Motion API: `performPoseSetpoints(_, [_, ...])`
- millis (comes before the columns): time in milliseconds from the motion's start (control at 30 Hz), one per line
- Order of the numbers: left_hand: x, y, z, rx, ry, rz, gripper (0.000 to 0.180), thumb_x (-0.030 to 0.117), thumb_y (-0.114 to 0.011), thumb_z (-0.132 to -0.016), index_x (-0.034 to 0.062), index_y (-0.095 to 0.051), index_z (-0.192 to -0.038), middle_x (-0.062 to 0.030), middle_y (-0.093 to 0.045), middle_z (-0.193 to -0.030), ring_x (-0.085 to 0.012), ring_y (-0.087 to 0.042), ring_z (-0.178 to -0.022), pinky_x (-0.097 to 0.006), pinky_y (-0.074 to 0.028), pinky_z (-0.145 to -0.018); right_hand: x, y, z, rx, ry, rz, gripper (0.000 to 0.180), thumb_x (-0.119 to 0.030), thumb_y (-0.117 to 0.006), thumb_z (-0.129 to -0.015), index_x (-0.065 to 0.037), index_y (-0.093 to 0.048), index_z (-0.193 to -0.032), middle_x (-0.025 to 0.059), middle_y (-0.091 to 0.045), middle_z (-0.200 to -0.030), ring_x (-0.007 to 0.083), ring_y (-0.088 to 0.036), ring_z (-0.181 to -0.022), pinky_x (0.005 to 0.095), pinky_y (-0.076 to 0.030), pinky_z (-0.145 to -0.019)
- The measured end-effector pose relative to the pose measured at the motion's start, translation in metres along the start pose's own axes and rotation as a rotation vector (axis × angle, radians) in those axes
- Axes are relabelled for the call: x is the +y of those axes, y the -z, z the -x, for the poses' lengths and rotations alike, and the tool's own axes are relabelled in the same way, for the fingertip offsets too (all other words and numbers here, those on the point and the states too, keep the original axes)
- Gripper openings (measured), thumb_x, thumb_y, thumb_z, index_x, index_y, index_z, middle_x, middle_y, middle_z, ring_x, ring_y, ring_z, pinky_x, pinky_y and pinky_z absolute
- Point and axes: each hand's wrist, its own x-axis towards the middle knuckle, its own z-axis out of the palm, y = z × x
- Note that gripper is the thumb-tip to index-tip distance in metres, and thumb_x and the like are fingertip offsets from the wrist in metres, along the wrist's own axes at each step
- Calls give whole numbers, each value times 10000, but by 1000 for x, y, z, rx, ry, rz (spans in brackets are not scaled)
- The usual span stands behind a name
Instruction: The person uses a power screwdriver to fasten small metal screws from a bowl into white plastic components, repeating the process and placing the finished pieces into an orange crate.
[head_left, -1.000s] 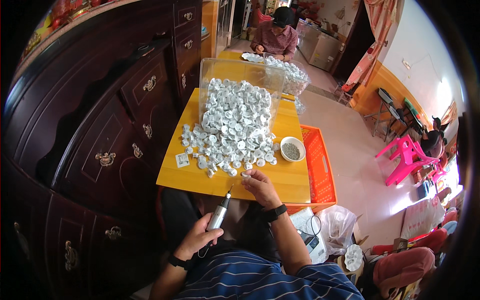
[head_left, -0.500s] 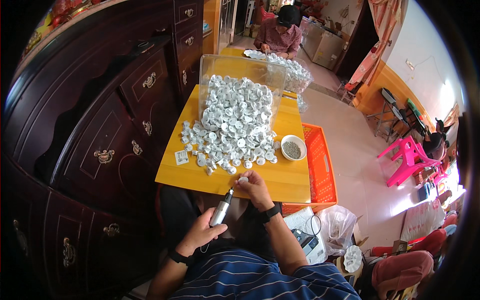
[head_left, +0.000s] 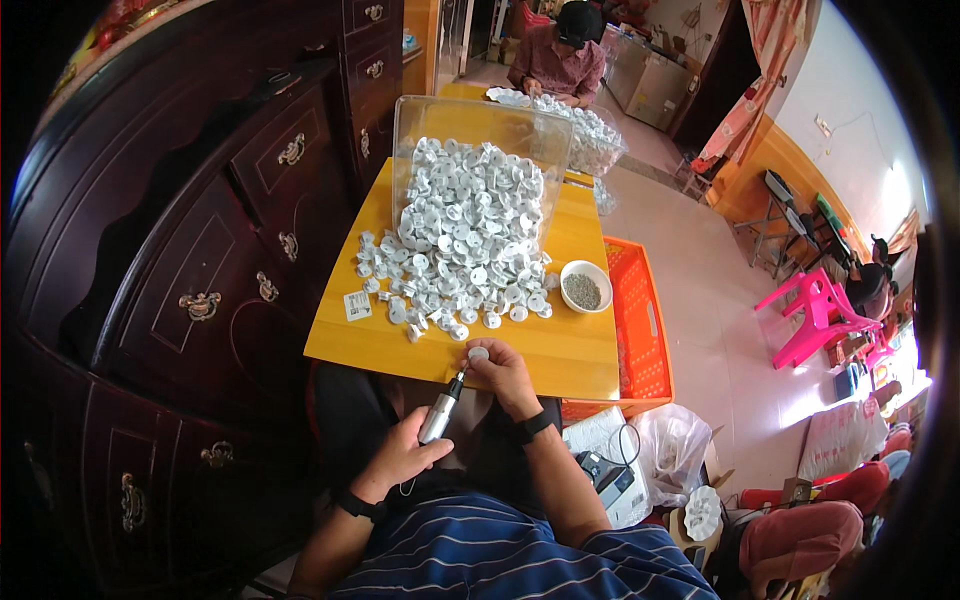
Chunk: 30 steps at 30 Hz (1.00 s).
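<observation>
My left hand point(head_left: 408, 448) is closed round the silver body of an electric screwdriver point(head_left: 439, 414), whose black nose and bit point up and away from me. Between the fingertips of my right hand point(head_left: 505, 376) is a small round white plastic part point(head_left: 478, 354), held just over the table's near edge. The bit's tip meets the part or lies right beside it; I cannot tell which. A large heap of similar white parts point(head_left: 470, 220) spills from a tipped clear plastic bin point(head_left: 555, 150) onto the yellow table point(head_left: 560, 360). Right of the heap stands a white bowl point(head_left: 582, 288) of small metal pieces, probably screws.
An orange crate point(head_left: 650, 340) stands by the table's right side. Dark wooden drawers point(head_left: 200, 260) line the left. Across the table a person point(head_left: 560, 60) works at another bin of white parts point(head_left: 590, 140). A pink stool point(head_left: 815, 315) is on the floor at right.
The screwdriver and the white part have come closer together, the bit now reaching the part. My view has shifted slightly; both hands keep their holds.
</observation>
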Motion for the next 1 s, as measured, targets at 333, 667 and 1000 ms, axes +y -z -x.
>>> performPoseSetpoints(333, [-1, 0, -2, 19, -2, 4, 475, 220, -733, -848, 25, -539, -1235, -32, -580, -807, -110, -589, -593, -266, -510, -557, 2, -6, 1, 63, 25, 34, 161, -71, -600, -976, -8, -624, -1123, 32, -662, -1005, 103, -646, -897, 236, -537, -806])
performPoseSetpoints(667, [1, 1, -3, 19, 19, -8, 480, 226, -732, -849, 23, -541, -1240, -32, -591, -802, -103, -599, -596, -254, -519, -555, 3, -10, 1, 96, 31, 92, 143, -74, -612, -972, -8, -638, -1096, 29, -671, -987, 102, -654, -880, 235, -536, -792])
performPoseSetpoints(1000, [1, 1, -2, 0, 34, 55, 430, 139, -706, -870, 16, -525, -1240, 0, -542, -818, -82, -540, -585, -237, -480, -530, 6, -7, 1, 87, 60, 179, 147, -78, -612, -973, -3, -648, -1094, 30, -688, -953, 96, -650, -856, 234, -530, -797])
